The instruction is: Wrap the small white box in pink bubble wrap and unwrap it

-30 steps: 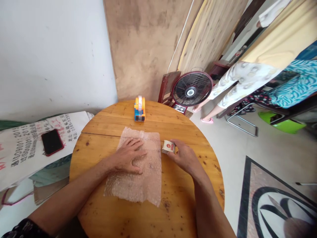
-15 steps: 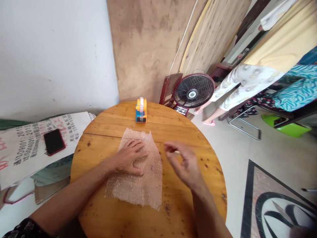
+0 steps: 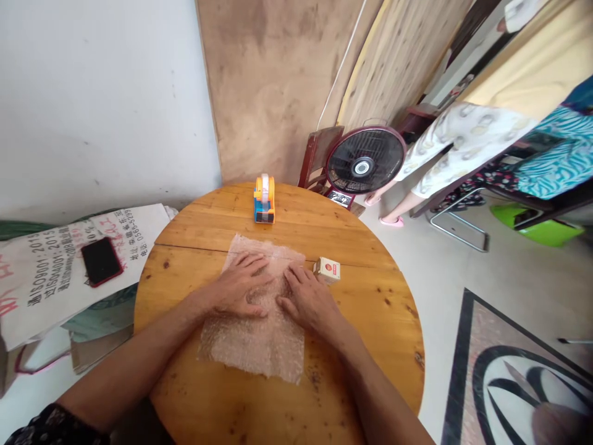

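A sheet of clear bubble wrap (image 3: 252, 346) lies spread on the round wooden table. My left hand (image 3: 241, 287) rests flat on its upper left part, fingers spread. On the sheet's right edge lies my right hand (image 3: 308, 296), palm down with the fingers stretched out. Just beyond the right hand stands a small cream box (image 3: 327, 270) with a red mark on top, apart from the sheet. Toward the table's far edge sits an orange and blue tape dispenser (image 3: 264, 199) with a roll of clear tape.
The wooden table (image 3: 365, 321) has a dark seam across it. To the left, a phone (image 3: 101, 262) lies on a printed white sack (image 3: 50, 278). A fan (image 3: 364, 164) stands behind the table. A person (image 3: 467, 136) stands at the right, near a chair (image 3: 463, 225).
My right hand has moved left onto the bubble wrap and flattened its upper right corner. The small box, hidden before, now shows on the table. My left hand stays in place.
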A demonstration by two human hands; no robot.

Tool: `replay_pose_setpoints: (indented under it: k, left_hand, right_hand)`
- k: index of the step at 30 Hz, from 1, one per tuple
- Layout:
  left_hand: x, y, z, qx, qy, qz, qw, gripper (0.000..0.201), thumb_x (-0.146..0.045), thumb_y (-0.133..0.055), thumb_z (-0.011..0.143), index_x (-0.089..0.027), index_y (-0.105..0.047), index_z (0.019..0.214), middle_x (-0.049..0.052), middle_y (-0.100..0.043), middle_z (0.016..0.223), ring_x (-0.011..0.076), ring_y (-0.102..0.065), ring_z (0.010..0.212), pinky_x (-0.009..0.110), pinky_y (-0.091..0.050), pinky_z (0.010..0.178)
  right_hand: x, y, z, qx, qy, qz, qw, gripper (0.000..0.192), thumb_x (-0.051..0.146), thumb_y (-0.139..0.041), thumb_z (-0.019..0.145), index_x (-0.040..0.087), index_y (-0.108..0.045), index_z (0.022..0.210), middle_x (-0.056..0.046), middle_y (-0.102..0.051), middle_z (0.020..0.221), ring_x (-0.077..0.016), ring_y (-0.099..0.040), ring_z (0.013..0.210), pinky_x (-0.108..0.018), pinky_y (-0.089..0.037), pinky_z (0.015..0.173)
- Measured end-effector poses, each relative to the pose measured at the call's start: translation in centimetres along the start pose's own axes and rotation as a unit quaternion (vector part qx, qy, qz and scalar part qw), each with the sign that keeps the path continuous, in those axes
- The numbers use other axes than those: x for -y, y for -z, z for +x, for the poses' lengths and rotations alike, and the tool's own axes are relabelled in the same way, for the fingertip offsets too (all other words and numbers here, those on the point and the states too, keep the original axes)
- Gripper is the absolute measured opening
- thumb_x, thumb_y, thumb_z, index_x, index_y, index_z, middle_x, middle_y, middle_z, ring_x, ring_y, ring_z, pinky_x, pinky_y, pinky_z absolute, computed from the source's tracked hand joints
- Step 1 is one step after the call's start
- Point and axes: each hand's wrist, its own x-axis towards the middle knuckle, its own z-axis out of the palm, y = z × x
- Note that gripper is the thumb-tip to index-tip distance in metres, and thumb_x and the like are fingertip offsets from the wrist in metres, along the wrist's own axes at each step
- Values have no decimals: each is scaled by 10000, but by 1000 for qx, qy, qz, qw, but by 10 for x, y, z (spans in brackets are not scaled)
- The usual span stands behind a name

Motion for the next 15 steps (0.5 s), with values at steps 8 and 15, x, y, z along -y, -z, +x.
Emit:
replay_pose_setpoints:
  k: [8, 15]
  left_hand:
    - [-5, 8, -2, -46, 3, -36, 998, 278, -311, -620, 851, -174, -669, 1088, 129, -639, 1220, 293, -561, 1142, 463, -432, 991]
    - [-11, 0, 3, 10, 3, -11, 1000, 544, -549, -689, 774, -190, -632, 1179, 162, -520, 1378, 367, -428, 1300, 528, -329, 1078]
  right_hand:
    - [-2, -7, 2, -35, 14, 17, 999, 427, 342, -642, 853, 121, -575, 1212, -187, -555, 1351, -341, -524, 1215, -465, -457, 969]
    - [-11, -9, 2, -80, 32, 56, 995, 434, 286, -668, 821, 122, -577, 1213, -194, -556, 1352, -346, -521, 1238, -491, -457, 1018]
